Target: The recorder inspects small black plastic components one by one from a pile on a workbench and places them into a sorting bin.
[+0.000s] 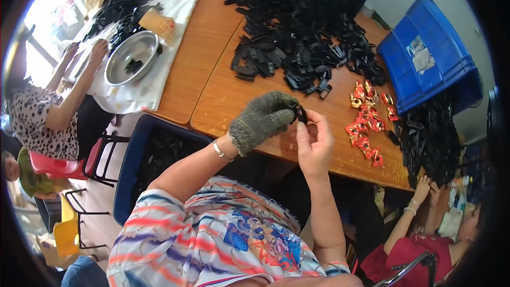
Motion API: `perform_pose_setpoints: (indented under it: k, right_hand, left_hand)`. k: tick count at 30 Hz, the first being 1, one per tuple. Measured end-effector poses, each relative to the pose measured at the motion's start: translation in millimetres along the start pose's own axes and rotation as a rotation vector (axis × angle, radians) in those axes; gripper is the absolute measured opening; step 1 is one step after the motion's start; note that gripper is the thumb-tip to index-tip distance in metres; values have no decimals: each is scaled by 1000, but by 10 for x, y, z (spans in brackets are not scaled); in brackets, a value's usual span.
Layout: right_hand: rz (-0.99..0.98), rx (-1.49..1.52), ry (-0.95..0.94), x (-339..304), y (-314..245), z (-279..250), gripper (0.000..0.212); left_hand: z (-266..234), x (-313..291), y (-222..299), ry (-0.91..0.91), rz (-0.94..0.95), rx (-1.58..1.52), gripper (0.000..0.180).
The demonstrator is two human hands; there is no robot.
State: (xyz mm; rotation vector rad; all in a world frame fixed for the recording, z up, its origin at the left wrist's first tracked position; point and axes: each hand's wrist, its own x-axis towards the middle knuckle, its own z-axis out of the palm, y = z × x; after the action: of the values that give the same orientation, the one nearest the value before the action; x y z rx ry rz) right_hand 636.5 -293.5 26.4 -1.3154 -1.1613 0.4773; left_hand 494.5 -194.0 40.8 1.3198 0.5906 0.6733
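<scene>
My left hand (258, 123), in a grey-green knitted glove, is closed at the near edge of the wooden table. Its fingertips pinch a small black plastic part (302, 115). Bare and also closed, my right hand (315, 146) grips the same part from the other side with thumb and forefinger. The fingers cover much of it, so its exact kind cannot be made out. Just beyond my hands lies a large heap of similar black plastic parts (287, 32).
Red-wrapped sweets (366, 122) lie on the table at right, near a tilted blue crate (430, 56) and more black parts (430, 138). A dark blue bin (130, 167) stands at lower left. Co-workers sit left and right; a metal bowl (119, 74) is by the left one.
</scene>
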Motion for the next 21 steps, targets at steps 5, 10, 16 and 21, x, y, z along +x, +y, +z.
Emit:
perform_pose_setpoints:
  k: [5,10,16,21]
  right_hand:
    - [-16,-42,13,-9,-30,-19,22]
    - [-76,-129,14,8,-18,-35,22]
    - [-223,-293,82,-3,81,-16,29]
    - [-309,-442,105,-45,104,57,33]
  left_hand:
    - [50,-27,28,15,3,-20,29]
    - [29,-20,9,19,20,21,29]
    - [28,-28,-3,-41,2,75,33]
    - [90,-62,-26,-37,141,236,34]
